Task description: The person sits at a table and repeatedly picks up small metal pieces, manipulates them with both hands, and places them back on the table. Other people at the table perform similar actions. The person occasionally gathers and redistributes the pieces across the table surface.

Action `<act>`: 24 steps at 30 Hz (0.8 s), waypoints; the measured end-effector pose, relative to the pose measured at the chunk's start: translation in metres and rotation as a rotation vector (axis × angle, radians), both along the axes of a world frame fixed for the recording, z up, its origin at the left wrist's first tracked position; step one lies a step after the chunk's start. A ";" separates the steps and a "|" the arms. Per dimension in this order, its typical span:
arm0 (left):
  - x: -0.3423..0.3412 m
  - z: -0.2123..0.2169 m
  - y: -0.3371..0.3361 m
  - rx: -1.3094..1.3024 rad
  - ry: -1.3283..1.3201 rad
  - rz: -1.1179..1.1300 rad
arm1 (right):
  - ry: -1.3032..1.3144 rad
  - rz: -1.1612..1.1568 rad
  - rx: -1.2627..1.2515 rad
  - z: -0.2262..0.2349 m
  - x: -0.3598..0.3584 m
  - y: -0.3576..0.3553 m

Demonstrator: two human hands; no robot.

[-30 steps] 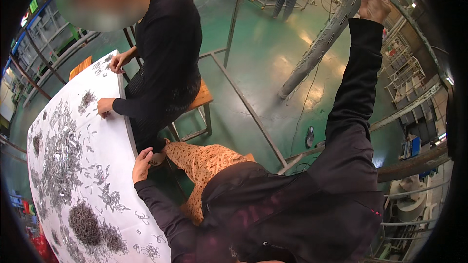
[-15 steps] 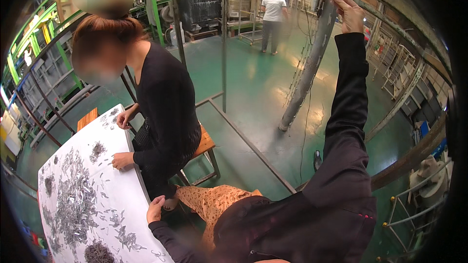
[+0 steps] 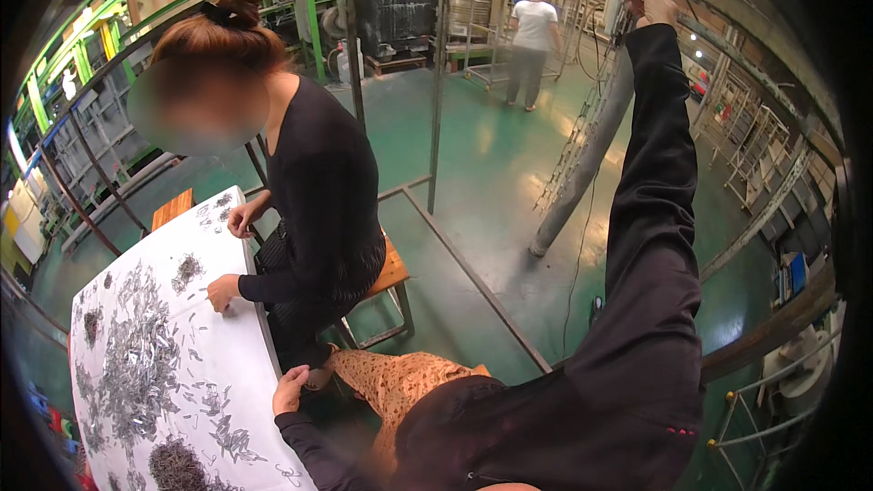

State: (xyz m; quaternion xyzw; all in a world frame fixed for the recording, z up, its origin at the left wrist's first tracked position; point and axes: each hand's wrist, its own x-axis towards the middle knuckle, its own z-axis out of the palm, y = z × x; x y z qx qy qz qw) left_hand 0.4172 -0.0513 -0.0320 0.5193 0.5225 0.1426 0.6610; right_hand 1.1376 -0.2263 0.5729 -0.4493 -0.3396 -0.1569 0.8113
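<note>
My right arm is stretched up high, and my right hand [image 3: 650, 2] is pinched at the overhead metal bar [image 3: 727, 14]; whatever its fingertips hold is too small to make out. Just below it, thin strands [image 3: 575, 141] set with small metal pieces hang beside a grey pole [image 3: 587, 177]. Down at the near edge of the white table [image 3: 241, 332], my left hand [image 3: 291, 388] is closed with fingers curled. Anything inside it is hidden. Many small grey metal pieces [image 3: 136, 345] are strewn over the tabletop, with a dark heap [image 3: 177, 465] near me.
A co-worker in black [image 3: 323, 164] sits on a wooden stool [image 3: 391, 268] across the table corner, both hands over the tabletop. Farther off, a person in a white shirt [image 3: 535, 25] stands near metal racks [image 3: 491, 45]. A metal floor bar [image 3: 477, 282] crosses beside me.
My right hand has risen slightly along the overhead bar, its fingers now more bent. The view has shifted a little. My left hand stays at the table edge.
</note>
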 end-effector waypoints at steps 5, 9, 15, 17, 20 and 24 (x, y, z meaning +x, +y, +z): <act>0.001 0.005 0.000 0.005 0.005 -0.007 | 0.157 -0.036 0.079 0.003 0.010 0.026; 0.004 0.007 -0.004 0.020 0.020 0.012 | 0.142 -0.227 -0.103 -0.003 0.014 0.027; 0.009 0.018 -0.007 0.065 0.144 0.042 | -0.053 -0.342 -0.099 -0.032 0.002 0.023; 0.011 0.024 -0.008 0.052 0.171 0.032 | -0.079 -0.332 -0.086 -0.036 -0.007 0.021; 0.015 0.034 -0.010 0.039 0.191 0.044 | -0.105 -0.308 -0.067 -0.042 -0.018 0.020; 0.017 0.040 -0.015 0.025 0.178 0.059 | -0.143 -0.306 -0.064 -0.052 -0.008 0.018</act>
